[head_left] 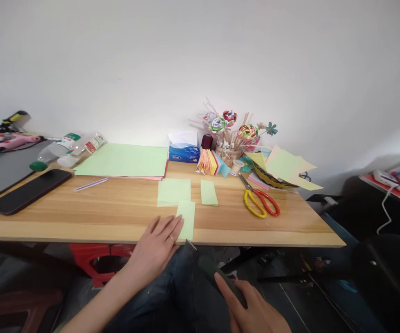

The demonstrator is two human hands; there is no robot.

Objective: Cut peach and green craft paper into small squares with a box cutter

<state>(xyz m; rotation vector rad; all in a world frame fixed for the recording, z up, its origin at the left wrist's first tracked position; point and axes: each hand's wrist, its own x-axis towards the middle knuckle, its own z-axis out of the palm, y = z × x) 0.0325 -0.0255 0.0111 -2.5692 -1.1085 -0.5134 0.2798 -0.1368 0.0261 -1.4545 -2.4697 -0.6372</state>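
My left hand (pixel 159 243) lies with its fingers stretched out at the table's front edge, fingertips pressing on a narrow strip of pale green paper (pixel 187 219). A ring is on one finger. Below the edge, my right hand (pixel 252 307) is wrapped round the dark handle of a knife (pixel 222 277). Its thin blade points up and left, its tip close to the strip's lower end. Whether the tip touches the paper, I cannot tell. Behind the strip lie a squarish green paper stack (pixel 172 190) and a smaller folded green piece (pixel 209 192).
Scissors (pixel 260 203) with yellow and red handles lie at the right, before a basket of paper (pixel 283 169). Paper flowers (pixel 229 127), a tissue pack (pixel 184 152) and large green sheets (pixel 127 159) line the back. A phone (pixel 29 190) and plastic bottles (pixel 59 150) occupy the left.
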